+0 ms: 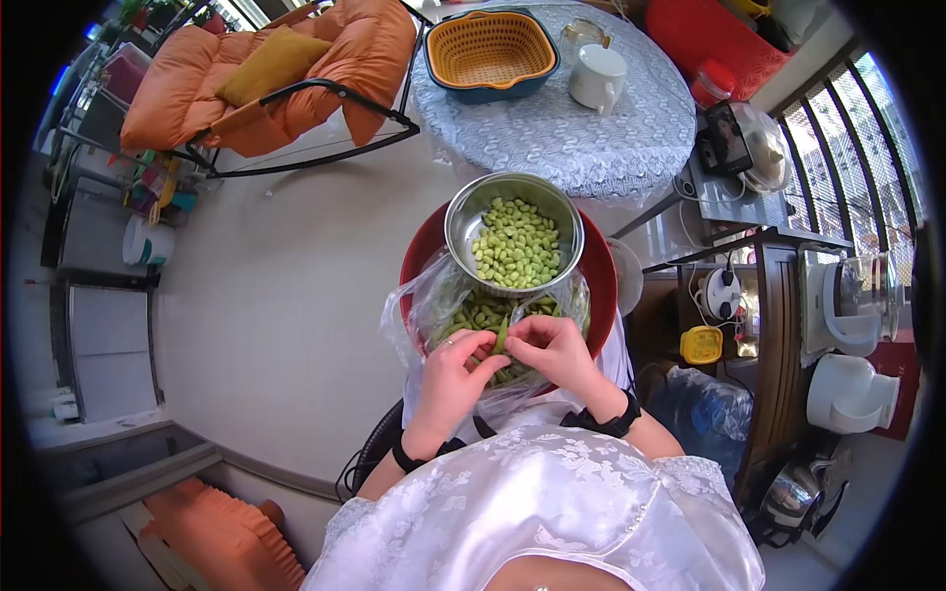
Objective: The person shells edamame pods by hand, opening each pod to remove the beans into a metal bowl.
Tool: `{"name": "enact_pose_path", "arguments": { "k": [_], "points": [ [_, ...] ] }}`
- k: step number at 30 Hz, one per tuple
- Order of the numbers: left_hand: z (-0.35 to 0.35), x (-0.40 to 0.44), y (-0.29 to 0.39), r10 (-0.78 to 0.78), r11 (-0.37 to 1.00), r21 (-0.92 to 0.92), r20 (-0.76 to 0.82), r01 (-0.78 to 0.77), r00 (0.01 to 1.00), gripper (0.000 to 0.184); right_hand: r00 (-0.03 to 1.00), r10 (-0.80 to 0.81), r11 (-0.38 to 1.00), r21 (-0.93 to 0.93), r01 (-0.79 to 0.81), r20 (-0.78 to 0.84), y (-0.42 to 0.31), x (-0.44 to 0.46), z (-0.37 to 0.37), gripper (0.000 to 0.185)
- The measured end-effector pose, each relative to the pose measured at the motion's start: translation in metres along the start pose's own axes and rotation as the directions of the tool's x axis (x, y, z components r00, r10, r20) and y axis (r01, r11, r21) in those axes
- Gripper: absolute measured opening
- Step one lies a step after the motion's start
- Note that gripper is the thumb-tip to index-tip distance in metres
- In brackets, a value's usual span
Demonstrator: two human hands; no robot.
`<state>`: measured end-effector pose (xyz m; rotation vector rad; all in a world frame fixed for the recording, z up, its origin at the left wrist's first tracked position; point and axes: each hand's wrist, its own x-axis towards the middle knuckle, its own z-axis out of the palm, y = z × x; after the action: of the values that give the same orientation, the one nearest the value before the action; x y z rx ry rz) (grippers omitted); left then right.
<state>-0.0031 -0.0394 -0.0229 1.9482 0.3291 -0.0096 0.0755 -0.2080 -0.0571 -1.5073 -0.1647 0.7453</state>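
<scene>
A green bean pod (502, 336) is pinched between the fingertips of both hands, over an opened clear plastic bag (422, 305) of more bean pods (475, 313). My left hand (455, 366) grips it from the left, and my right hand (558, 353) closes on it from the right. Just beyond the hands, a stainless steel bowl (574, 232) holds many shelled green beans (514, 244). Below the bowl and bag is a red basin (607, 286). Fingers partly cover the pod, so whether it is split cannot be made out.
Ahead stands a round table (631, 138) with a yellow colander (493, 49) in a dark basin and a white mug (597, 79). To the left is an orange rocking chair (187, 84). A wooden shelf unit (778, 345) with appliances stands on the right.
</scene>
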Motion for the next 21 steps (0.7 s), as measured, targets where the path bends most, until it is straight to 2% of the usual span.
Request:
{"name": "enact_pose_path", "arguments": {
  "k": [2,6,12,21],
  "points": [
    [0.003,-0.001,-0.003,0.052,0.997,0.054,-0.034,-0.05,0.998,0.027,0.999,-0.034,0.997,-0.064,0.034,-0.006,0.004,0.0,0.001,0.021],
    [0.006,-0.003,-0.009,0.173,0.968,0.197,-0.08,-0.154,0.982,0.024,1.0,-0.027,0.997,-0.066,0.026,-0.013,-0.001,-0.001,0.0,0.02],
    [0.003,-0.004,-0.006,0.276,0.902,0.352,-0.027,-0.249,0.961,0.023,1.0,-0.006,0.988,-0.152,0.008,0.008,-0.006,-0.001,-0.003,0.017],
    [0.002,-0.004,-0.006,0.322,0.879,0.377,-0.021,-0.291,0.947,0.021,0.999,-0.027,0.985,-0.17,0.033,0.037,-0.006,0.0,-0.002,0.014]
  ]
}}
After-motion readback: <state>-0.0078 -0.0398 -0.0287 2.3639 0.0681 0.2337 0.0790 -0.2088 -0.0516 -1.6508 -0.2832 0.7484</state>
